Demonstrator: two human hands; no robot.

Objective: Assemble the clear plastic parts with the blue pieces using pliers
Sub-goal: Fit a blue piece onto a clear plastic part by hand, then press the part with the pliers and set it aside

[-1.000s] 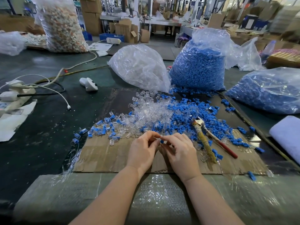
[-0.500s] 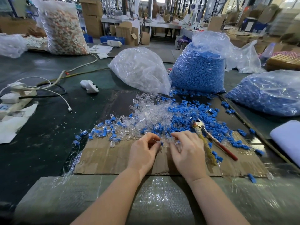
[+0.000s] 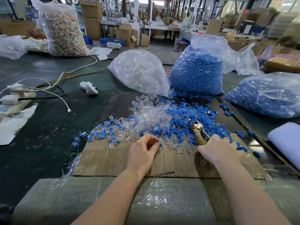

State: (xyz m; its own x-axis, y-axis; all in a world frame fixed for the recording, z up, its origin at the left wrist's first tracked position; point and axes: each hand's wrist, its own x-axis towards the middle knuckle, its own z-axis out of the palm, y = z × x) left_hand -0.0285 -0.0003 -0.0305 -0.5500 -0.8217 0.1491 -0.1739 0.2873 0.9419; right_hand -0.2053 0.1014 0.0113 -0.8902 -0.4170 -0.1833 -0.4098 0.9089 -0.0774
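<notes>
Large factory hall, daylight through tall windows (image 3: 283, 4) at far right. Stacked cardboard boxes (image 3: 91, 8) behind the dark green tabletop (image 3: 40, 140), a blue crate (image 3: 112, 41) on the floor beyond its far edge. Long pale workbench (image 3: 162, 27) farther back, metal posts and shelving (image 3: 198, 15) behind it. More cartons (image 3: 215, 26) piled toward the far right corner.

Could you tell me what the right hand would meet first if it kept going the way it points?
Probably nothing new: the right hand is already on the pliers, with blue pieces just beyond.
</notes>
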